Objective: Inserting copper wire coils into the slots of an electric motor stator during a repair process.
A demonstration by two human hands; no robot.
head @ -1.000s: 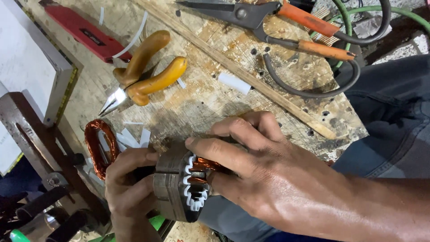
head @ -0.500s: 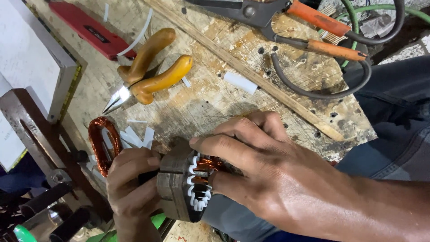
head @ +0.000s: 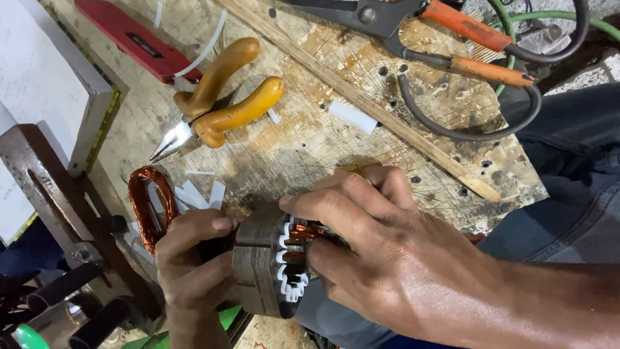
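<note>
Fingers (head: 336,216) of the right hand (head: 400,258) curl over the open end of the motor core (head: 261,262), their tips pressing into the copper winding (head: 300,236) that sits among the white slot liners (head: 284,265); thumb and forefinger look pinched on the wire. From the other side the left hand (head: 190,262) clasps the core's dark outer shell, fingers wrapped tight around it. Held just off the near edge of the scarred wooden bench (head: 310,139), the core lies with its axis running left to right, open face toward the right hand, which is the nearer to the winding. A loose copper coil (head: 148,207) lies just left of the left hand, with yellow-handled pliers (head: 216,110) farther up the bench.
</note>
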